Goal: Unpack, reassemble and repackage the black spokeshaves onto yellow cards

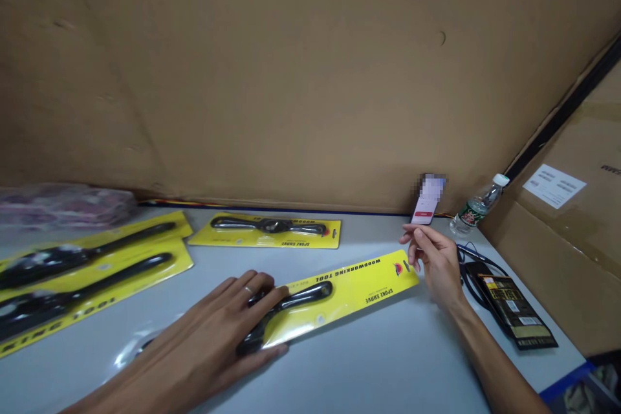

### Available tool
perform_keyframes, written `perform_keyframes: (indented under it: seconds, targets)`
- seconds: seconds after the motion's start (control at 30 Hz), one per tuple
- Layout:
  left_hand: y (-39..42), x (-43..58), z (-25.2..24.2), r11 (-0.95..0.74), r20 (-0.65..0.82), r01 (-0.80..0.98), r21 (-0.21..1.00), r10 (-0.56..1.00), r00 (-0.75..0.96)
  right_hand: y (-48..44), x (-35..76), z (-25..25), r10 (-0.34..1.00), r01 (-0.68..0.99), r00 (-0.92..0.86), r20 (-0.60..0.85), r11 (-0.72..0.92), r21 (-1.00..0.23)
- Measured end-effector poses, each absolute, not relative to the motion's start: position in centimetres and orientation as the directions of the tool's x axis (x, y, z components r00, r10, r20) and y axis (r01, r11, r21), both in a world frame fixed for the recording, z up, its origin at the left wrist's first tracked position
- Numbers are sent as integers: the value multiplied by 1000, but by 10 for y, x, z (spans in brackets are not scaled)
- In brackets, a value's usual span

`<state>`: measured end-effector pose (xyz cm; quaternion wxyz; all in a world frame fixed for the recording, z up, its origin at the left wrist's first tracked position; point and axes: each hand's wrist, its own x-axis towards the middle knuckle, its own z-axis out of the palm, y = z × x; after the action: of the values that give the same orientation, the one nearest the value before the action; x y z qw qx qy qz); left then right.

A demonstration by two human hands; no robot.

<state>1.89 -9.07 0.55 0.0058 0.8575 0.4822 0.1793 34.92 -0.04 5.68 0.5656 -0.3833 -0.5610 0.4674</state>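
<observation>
My left hand [233,330] is closed over a yellow carded spokeshave pack [359,281], its fingers across the black tool under the clear plastic. The card slants up to the right over the table, and its lower left part is hidden by my hand. At the card's right end, beside the hang hole, is my right hand [436,265], fingers loosely bent and apart, gripping nothing visible. Whether a fingertip touches the card edge I cannot tell. Behind lies another spokeshave pack [272,233]. Two larger yellow packs with black-handled tools [92,301] lie at the left, partly out of frame.
A phone [425,200] leans on the cardboard wall [310,77] beside a water bottle [478,207]. At the right, a black pouch [519,310] and a dark cable [473,278] lie near a carton [567,233]. A plastic-wrapped bundle [68,210] sits back left on the grey table [359,362].
</observation>
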Motion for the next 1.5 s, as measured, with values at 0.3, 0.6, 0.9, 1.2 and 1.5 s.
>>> perform_keyframes:
  seconds: [0.3, 0.6, 0.9, 1.2, 1.5]
  targets:
    - [-93, 17, -7, -519, 379, 833, 190, 822, 425, 15, 365, 51, 954, 509, 58, 293, 224, -831]
    - [-97, 30, 11, -475, 276, 853, 215, 868, 413, 25, 367, 35, 932, 402, -286, -224, -96, -911]
    - [-97, 29, 8, -475, 236, 842, 255, 875, 423, 48, 412, 54, 977, 400, -100, -191, -136, -906]
    - [-96, 28, 6, -483, 277, 840, 248, 866, 416, 42, 441, 89, 981, 255, 189, 39, -10, -967]
    - [-106, 44, 9, -536, 255, 816, 215, 838, 483, 25, 362, 47, 998, 108, -65, -14, -6, -994]
